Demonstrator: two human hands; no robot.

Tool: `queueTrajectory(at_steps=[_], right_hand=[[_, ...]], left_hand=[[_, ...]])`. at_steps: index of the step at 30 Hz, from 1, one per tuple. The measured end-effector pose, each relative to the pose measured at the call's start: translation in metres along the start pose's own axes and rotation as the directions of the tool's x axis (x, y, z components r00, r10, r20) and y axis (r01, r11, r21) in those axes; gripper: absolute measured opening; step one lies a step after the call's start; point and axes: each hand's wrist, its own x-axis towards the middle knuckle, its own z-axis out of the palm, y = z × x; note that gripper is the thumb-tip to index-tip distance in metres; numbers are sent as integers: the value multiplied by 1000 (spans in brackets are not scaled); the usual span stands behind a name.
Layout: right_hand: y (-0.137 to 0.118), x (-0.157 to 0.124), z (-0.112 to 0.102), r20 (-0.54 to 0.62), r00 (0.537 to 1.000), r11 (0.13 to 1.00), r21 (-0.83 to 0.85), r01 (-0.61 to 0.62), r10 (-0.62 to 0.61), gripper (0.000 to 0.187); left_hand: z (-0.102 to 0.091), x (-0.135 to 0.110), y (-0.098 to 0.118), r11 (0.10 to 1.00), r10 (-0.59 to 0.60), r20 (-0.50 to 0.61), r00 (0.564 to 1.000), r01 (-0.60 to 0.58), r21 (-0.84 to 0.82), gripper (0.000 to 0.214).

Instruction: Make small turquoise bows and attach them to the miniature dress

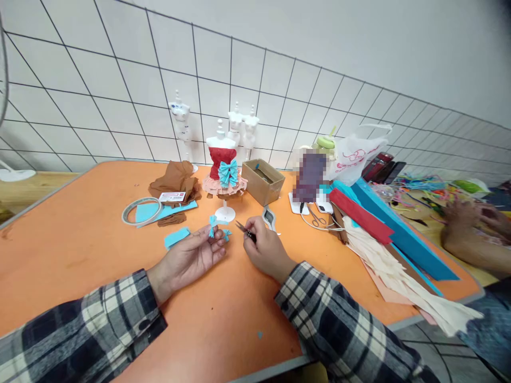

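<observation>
My left hand (191, 255) pinches a small light-blue paper bow (212, 226) between thumb and fingers, palm turned up. Another small blue bow (227, 234) shows at its fingertips; whether the two are joined I cannot tell. Close by on the right, my right hand (265, 247) is closed round small pointed snips (241, 227) with a black grip, blades toward the bow and apart from it. Behind both hands stands a white mini dress form (225, 214) wearing a red bodice (219, 159), a large blue bow (228, 174) and a ruffled pink skirt (211, 184).
Left lie brown crepe paper (173, 178), a tape roll (126, 213) and blue paper pieces (175, 238). A cardboard box (263, 183) and bare dress forms (181, 119) stand behind. Scissors (316, 218), a cable and paper strips (375, 250) lie right, near another person's arm (463, 239).
</observation>
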Motion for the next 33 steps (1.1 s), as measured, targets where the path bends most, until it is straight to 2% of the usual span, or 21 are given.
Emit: queueTrajectory(at_steps=[4,11,15,23,33], right_hand=[[-12,-9,8,67,997,975,222,22,-38,16],[-20,-13,20,92,996,907,418,-42,4,13],[-18,-13,23,117,993,864,497,-85,31,14],[-20,-15,26,133,989,819,559,-129,65,15],[-26,-15,28,107,988,787,597,-154,112,15]], left_hand=[[-4,3,-7,961,187,-76,979,-167,222,20],[-10,8,-14,821,361,-62,930,-286,495,20],[-13,10,-16,776,394,-36,919,-312,548,19],[-6,4,-16,684,433,-18,901,-315,658,20],[-6,6,-21,704,434,-58,899,-299,644,22]])
